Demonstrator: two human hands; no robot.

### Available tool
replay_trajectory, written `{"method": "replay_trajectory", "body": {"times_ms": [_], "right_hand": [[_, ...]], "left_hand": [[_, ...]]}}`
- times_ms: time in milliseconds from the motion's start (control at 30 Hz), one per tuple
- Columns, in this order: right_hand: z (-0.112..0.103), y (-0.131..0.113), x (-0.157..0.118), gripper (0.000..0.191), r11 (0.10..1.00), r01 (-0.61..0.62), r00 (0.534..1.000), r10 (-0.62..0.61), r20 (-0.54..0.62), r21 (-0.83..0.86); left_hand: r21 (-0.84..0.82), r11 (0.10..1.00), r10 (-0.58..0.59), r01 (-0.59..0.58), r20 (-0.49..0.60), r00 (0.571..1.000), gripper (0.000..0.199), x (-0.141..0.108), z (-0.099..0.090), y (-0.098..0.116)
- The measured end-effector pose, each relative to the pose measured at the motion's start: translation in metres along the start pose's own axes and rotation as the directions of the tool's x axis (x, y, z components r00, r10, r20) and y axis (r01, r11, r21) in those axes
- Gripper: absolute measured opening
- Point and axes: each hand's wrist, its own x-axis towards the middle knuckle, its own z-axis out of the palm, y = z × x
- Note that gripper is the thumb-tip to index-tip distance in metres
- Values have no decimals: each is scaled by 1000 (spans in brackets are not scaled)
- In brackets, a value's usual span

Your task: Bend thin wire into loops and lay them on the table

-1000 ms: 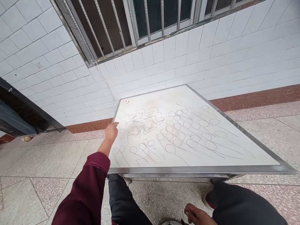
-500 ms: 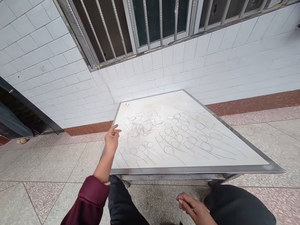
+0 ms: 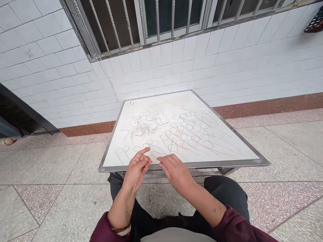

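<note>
Both hands meet over the near edge of the low white table (image 3: pixel 212 164). My left hand (image 3: pixel 136 169) has its thumb pressed to a finger, with another finger pointing forward. Just to its right, my right hand (image 3: pixel 176 171) has its fingers drawn together, tips close to the left ones but apart. Whatever thin thing they pinch is too fine to make out. Beyond them lie thin dark wires: a tangled pile of bent pieces (image 3: pixel 148 126) at left, many looped pieces with long tails (image 3: pixel 195 138) at right, and several more loops (image 3: pixel 126 148) near the left front.
A small white and red object (image 3: pixel 131 103) sits at the table's far left corner. Behind the table stands a white tiled wall (image 3: pixel 156 72) with a barred window (image 3: pixel 174 20). My knees (image 3: pixel 227 195) are under the front edge, above a speckled tile floor (image 3: pixel 83 195).
My left hand has come from the table's left side to the front middle. My right hand has risen from between the knees to meet it. The view has shifted slightly.
</note>
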Motion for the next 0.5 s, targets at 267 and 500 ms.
{"method": "replay_trajectory", "body": {"times_ms": [267,500], "right_hand": [[-20,-17,-9,32,997,40,978,-26,-209,62],[-17,-15,-28,28,978,-158,987,151,-58,-134]], "left_hand": [[104,992,71,-70,-6,997,49,-16,2,-10],[276,954,129,-120,-14,992,43,-24,4,-21]]}}
